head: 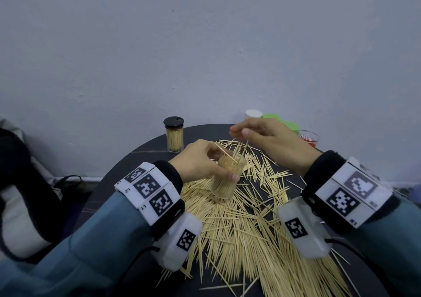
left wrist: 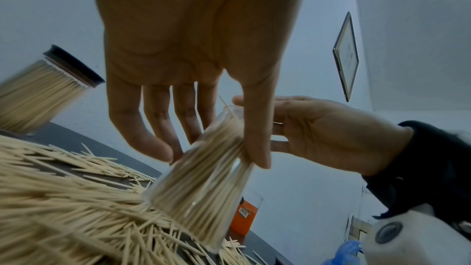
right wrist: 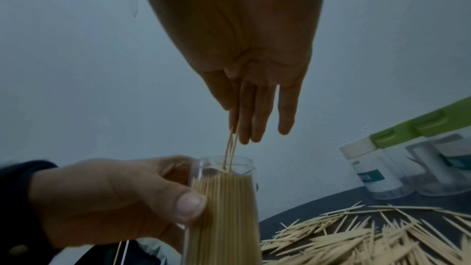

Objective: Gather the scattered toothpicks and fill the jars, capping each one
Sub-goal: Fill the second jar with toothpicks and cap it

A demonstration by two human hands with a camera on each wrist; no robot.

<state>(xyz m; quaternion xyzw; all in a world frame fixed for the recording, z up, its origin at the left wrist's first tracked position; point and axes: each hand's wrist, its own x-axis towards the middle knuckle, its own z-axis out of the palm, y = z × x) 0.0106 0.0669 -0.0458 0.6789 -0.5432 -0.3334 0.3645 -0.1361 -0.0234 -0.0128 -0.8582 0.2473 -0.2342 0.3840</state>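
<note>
a clear open jar, nearly full of upright toothpicks, tilts above the loose toothpicks strewn across the dark surface.

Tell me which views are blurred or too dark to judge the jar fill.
Head view: dim but sharp, jar readable. Left wrist view: jar motion-smeared, walls bent by the wide lens. Right wrist view: darkest, right hand backlit, yet the toothpicks entering the rim show.
</note>
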